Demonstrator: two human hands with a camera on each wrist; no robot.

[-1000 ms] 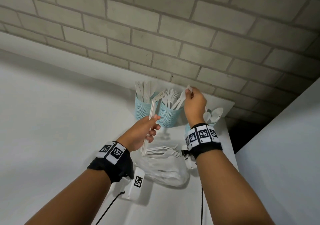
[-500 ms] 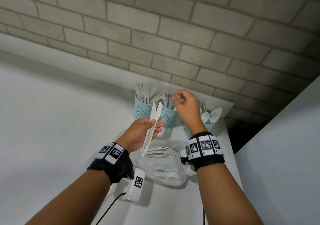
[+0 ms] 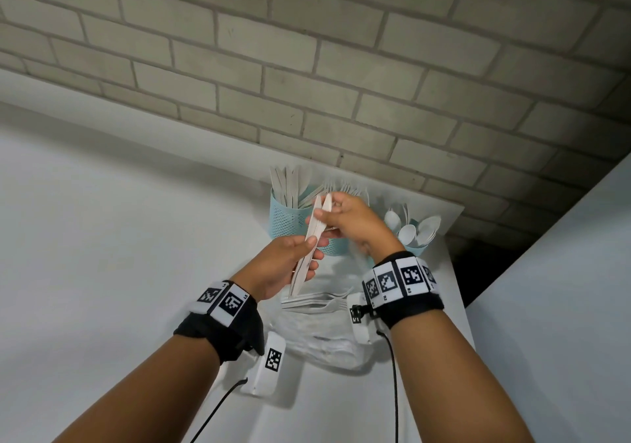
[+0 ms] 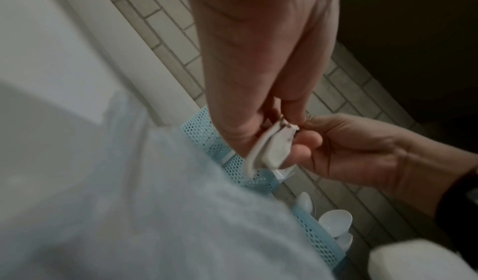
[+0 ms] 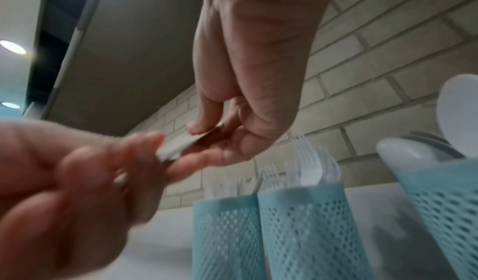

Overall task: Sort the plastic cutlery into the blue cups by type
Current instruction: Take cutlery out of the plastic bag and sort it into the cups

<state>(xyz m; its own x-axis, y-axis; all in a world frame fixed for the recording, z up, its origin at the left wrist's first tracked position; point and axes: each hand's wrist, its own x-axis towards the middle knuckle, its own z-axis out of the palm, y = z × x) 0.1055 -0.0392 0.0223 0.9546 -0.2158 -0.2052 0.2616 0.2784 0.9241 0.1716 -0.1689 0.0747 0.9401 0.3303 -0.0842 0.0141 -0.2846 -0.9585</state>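
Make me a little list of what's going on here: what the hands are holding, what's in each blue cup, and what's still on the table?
left hand: grips the lower end of two white plastic knives
right hand: pinches the upper part of the same knives
left blue cup: knives standing in it
middle blue cup: forks
right blue cup: spoons
still on the table: a few forks lying on a clear plastic bag
behind: grey brick wall
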